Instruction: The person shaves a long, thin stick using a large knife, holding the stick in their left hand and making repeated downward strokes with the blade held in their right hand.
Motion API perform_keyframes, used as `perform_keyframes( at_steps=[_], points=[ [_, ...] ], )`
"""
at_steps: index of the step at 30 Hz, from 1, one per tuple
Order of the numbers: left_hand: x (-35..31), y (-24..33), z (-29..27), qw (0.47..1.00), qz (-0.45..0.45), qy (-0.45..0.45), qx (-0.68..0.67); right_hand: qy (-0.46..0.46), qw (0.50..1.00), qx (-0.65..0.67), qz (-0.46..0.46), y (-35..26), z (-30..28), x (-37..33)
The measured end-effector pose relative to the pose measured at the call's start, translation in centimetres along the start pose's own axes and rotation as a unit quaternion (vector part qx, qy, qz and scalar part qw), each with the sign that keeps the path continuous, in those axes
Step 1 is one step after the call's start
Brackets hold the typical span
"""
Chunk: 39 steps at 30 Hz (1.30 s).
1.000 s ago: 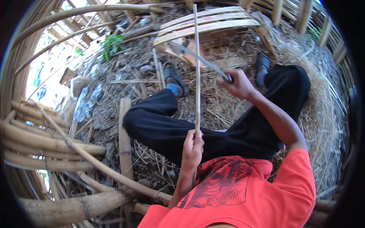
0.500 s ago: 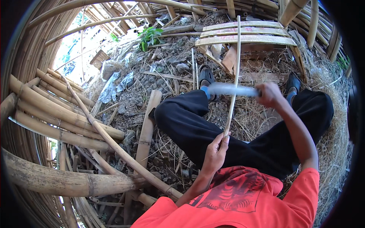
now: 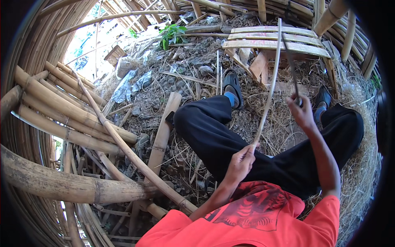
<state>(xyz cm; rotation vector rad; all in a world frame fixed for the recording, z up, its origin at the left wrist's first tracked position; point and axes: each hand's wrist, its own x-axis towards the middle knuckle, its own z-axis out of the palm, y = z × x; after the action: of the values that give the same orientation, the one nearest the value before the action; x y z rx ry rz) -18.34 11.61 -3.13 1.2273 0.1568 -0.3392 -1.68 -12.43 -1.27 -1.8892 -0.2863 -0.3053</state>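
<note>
Near my lap, my left hand (image 3: pixel 242 164) is closed around the lower end of a long, thin bamboo strip (image 3: pixel 269 92). The strip slants up and away, its far end over a slatted bamboo bench (image 3: pixel 275 38). My right hand (image 3: pixel 301 112) grips the handle of a long-bladed knife (image 3: pixel 294 70). The blade points away from me and shows nearly edge-on, dark and narrow. It lies just right of the strip; I cannot tell whether the two touch. The handle is mostly hidden in my fist.
Thick bamboo poles (image 3: pixel 74 183) are stacked to my left, with a long thin pole (image 3: pixel 119 142) leaning across them. Ahead, rubble and straw cover the ground around a small green plant (image 3: pixel 170 36). My bent legs (image 3: pixel 214 125) spread either side of the work.
The knife has swung from lying crosswise over the strip to pointing away, right of it. The strip's far end has shifted right in the picture; my left hand keeps hold of it.
</note>
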Motion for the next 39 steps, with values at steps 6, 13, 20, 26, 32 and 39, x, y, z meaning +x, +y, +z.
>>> perform_keyframes(
  at_steps=[6, 13, 20, 26, 32, 39],
  points=[
    [0.1, 0.6, -0.5, 0.998, -0.03, 0.025, -0.053, -0.161, 0.901, -0.33, -0.232, -1.8, 0.6, -0.8],
    [-0.3, -0.1, 0.7, 0.995, 0.032, 0.083, 0.05, -0.216, 0.901, -0.349, -0.141, -0.9, 0.5, 0.5],
    [-0.5, -0.3, 0.5, 0.997, 0.005, 0.059, 0.04, 0.059, 0.944, -0.319, 0.062, 9.0, -3.7, 7.9],
    [-0.9, 0.2, 1.3, 0.998, -0.042, -0.028, -0.029, 0.146, 0.954, 0.139, 0.224, 8.7, -7.6, 8.9],
    [-0.2, 1.1, -0.2, 0.994, -0.057, 0.04, -0.082, -0.146, 0.962, -0.212, -0.092, -1.4, -1.5, 2.4],
    [0.0, 1.4, 0.2, 0.997, -0.043, 0.032, -0.054, -0.273, 0.89, -0.339, -0.132, -2.0, 0.6, -1.6]
  ],
)
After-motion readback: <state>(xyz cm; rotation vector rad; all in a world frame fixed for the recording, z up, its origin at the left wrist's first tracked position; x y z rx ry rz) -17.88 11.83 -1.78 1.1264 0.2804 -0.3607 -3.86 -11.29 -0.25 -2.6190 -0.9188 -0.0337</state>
